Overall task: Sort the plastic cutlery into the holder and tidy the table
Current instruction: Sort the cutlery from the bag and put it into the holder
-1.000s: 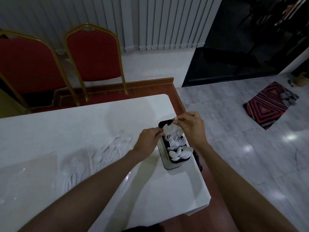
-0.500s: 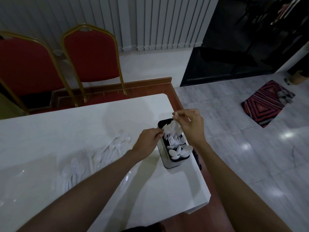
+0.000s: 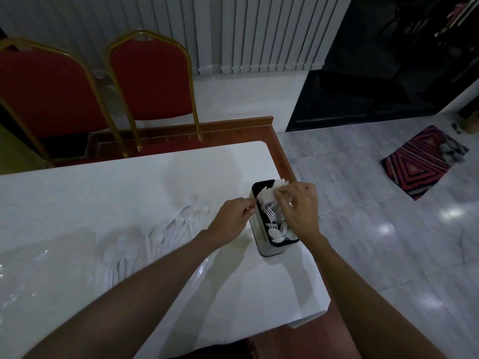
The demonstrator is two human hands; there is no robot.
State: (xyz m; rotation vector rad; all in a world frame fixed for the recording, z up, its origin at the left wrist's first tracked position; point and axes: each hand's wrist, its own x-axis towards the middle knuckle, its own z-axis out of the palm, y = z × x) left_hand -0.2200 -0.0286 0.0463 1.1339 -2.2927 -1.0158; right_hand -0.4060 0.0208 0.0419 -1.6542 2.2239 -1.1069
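A single head-worn wide view — looking forward and down, close above the white table [image 3: 108,187].

Two red chairs [image 3: 153,79] are standing behind one white table [image 3: 129,182]. One holder [image 3: 269,251] is sitting on it, carrying three bunches of upright cutlery [image 3: 269,195]. One left hand [image 3: 232,220] and one right hand [image 3: 302,209] are reaching in. Loose forks [image 3: 178,224] and spoons [image 3: 121,252] are lying overlapped, too tangled to count. One striped rug [image 3: 420,161] is lying on the floor.
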